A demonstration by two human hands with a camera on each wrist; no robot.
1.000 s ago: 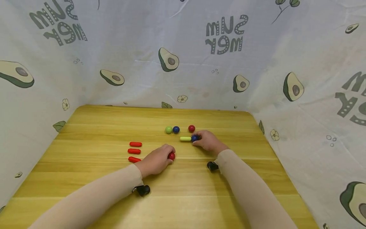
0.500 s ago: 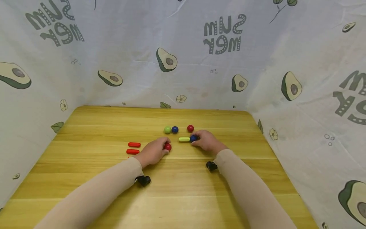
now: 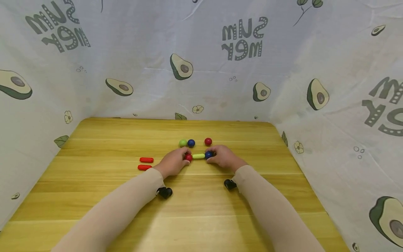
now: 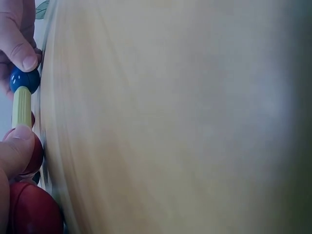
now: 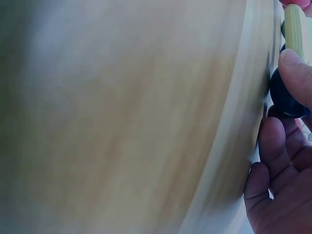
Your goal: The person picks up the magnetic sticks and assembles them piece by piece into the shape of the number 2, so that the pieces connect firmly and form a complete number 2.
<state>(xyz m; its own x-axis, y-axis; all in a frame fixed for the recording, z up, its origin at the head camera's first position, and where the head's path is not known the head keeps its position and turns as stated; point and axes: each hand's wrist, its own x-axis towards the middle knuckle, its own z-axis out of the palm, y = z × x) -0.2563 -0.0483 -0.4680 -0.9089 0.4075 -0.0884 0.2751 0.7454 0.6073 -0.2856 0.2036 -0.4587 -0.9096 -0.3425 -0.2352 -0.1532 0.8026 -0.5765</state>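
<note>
My left hand (image 3: 174, 162) pinches a red ball (image 3: 188, 157) between thumb and fingers. My right hand (image 3: 225, 156) pinches a dark blue ball (image 3: 208, 155) on the right end of a yellow-green ribbed stick (image 3: 198, 156). The stick's left end meets the red ball; whether it is fixed there I cannot tell. In the left wrist view, the stick (image 4: 22, 106) spans the blue ball (image 4: 24, 80) and the red ball (image 4: 35, 155). A large red rounded thing (image 4: 35, 209) shows below, close to the camera; its kind is unclear.
Behind the hands lie a light green ball (image 3: 183, 142), a second blue ball (image 3: 191, 143) beside it and another red ball (image 3: 208, 141). Two red sticks (image 3: 146, 160) lie left of my left hand. A printed cloth (image 3: 145, 101) hangs around the wooden table (image 3: 201, 217).
My left hand has moved up and right, bringing its red ball to the stick's free end. My right hand has shifted slightly left with the blue ball. A third red stick is now hidden.
</note>
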